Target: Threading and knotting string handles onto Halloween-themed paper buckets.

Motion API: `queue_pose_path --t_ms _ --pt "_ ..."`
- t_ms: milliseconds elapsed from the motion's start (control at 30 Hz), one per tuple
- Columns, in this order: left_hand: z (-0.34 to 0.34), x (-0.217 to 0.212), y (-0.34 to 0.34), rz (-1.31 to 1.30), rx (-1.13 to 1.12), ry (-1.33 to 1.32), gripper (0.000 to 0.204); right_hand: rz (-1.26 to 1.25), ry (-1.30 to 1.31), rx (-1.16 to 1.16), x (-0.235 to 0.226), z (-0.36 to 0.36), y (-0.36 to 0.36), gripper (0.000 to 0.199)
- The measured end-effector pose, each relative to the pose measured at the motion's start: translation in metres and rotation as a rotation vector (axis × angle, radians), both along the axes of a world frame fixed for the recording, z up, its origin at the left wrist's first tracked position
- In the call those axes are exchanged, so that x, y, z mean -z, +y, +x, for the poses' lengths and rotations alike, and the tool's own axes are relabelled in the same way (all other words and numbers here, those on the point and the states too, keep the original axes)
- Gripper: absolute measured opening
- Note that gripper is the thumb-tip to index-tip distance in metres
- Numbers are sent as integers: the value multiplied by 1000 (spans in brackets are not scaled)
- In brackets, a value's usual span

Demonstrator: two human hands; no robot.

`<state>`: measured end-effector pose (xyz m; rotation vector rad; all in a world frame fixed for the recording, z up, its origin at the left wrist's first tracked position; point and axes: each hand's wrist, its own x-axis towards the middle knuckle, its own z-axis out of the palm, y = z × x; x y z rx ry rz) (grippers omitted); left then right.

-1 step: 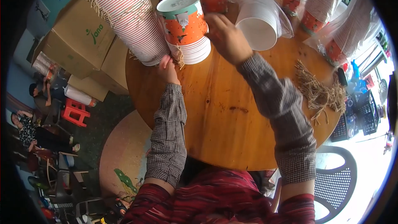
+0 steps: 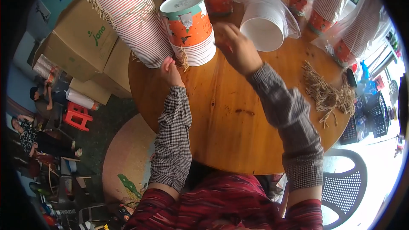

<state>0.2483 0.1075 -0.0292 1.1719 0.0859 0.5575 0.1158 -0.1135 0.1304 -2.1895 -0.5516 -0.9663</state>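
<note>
A short stack of paper buckets stands upside down on the table, the top one orange and green with printed figures. A tuft of tan twine hangs at its lower side. Just left of this tuft is my left hand, its fingers bent together; whatever they hold is hidden. To the right of the stack, my right hand is raised, apart from it, with fingers bent and partly spread. I see nothing held in it. A tall leaning stack of nested buckets rises behind my left hand.
White nested buckets in plastic lie on the round wooden table. Bagged bucket stacks stand at the far right. A twine bundle lies by the right edge. Cardboard boxes, a red stool and two people are at left.
My right hand has moved slightly down and right, away from the short stack. My left hand has barely shifted. The view has shifted slightly.
</note>
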Motion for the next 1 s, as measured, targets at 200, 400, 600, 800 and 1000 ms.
queue_pose_path --t_ms 200,400,600,800,1000 --pt "-5 -7 -45 557 -21 -230 36 181 332 120 105 -82 -41 27" --pt "8 -1 -30 614 -38 -270 23 260 481 111 139 -99 -46 23" --pt "21 15 -14 654 -2 -172 11 185 511 116 133 -103 -49 20" --pt "17 24 -13 489 204 -132 8 93 421 197 135 -105 -62 15" --pt "-1 5 -26 453 151 -225 14 140 230 650 138 -95 -152 9"
